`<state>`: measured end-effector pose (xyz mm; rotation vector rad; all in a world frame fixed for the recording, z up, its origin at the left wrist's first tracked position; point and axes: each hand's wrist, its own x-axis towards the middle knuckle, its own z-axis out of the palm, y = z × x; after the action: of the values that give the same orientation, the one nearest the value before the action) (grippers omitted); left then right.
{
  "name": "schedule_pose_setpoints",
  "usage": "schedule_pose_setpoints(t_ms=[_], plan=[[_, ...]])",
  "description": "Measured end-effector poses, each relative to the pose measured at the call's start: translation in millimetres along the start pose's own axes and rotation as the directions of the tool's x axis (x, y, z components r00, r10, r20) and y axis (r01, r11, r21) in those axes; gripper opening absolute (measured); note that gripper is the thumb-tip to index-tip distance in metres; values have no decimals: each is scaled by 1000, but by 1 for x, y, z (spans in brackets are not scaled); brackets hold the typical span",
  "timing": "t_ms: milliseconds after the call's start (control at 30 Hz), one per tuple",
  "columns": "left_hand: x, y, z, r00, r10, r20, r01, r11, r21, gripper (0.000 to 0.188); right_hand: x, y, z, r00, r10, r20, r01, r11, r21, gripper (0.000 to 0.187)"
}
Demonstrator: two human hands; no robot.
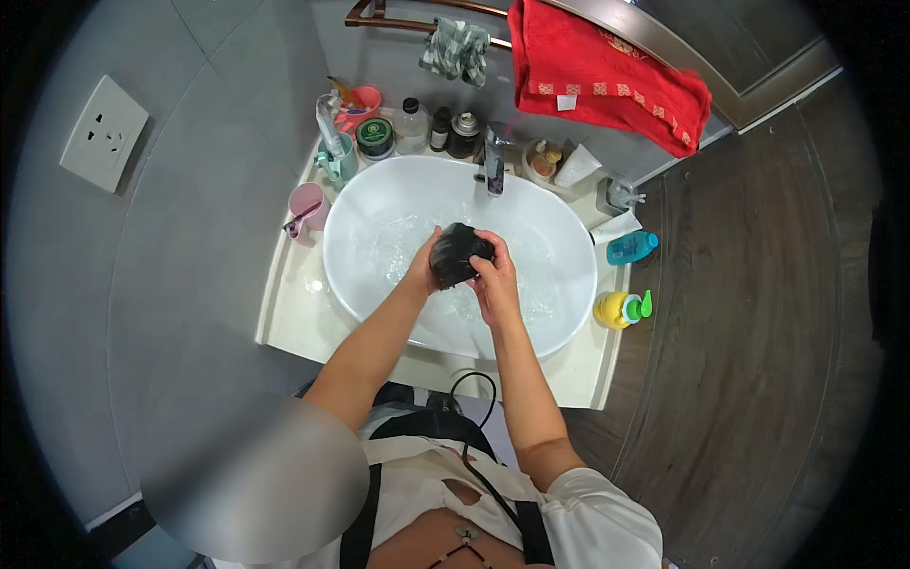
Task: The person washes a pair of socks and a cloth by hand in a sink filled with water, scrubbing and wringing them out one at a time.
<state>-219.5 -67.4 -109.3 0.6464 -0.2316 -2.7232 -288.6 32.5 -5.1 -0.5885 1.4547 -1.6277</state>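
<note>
Over the white oval basin, both hands hold a black, shiny, rounded object that looks wet; its exact kind does not show. My left hand is closed on its left side, with most of the fingers hidden behind it. On the other side my right hand grips it, thumb and fingers bent against its right edge. Rippling water lies in the basin below. The chrome faucet stands at the far rim, beyond the hands.
A pink cup, a teal cup, a green-lidded jar and several bottles line the counter's left and back. On the right are a blue bottle and a yellow pump bottle. A red towel hangs behind.
</note>
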Motion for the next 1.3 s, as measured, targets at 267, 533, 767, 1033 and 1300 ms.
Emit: schedule_pose_setpoints(t_ms=[267, 533, 767, 1033, 1300], plan=[[14, -7, -26, 967, 38, 251, 36, 958, -284, 38, 2, 38, 24, 896, -440, -59, 283, 668, -688, 29], [-10, -29, 30, 850, 190, -492, -121, 978, 169, 22, 45, 65, -22, 925, -332, -185, 39, 567, -823, 21], [-7, 2, -42, 881, 295, -369, -126, 899, 419, 35, 48, 144, -103, 890, -452, -65, 213, 535, -817, 24], [-13, 10, -73, 802, 261, -537, -53, 927, 371, 53, 17, 147, -72, 999, -39, -33, -16, 370, -929, 35], [-3, -25, -62, 865, 145, -481, -62, 981, 184, 43, 33, 130, -58, 946, 86, -313, -325, 195, -926, 32]])
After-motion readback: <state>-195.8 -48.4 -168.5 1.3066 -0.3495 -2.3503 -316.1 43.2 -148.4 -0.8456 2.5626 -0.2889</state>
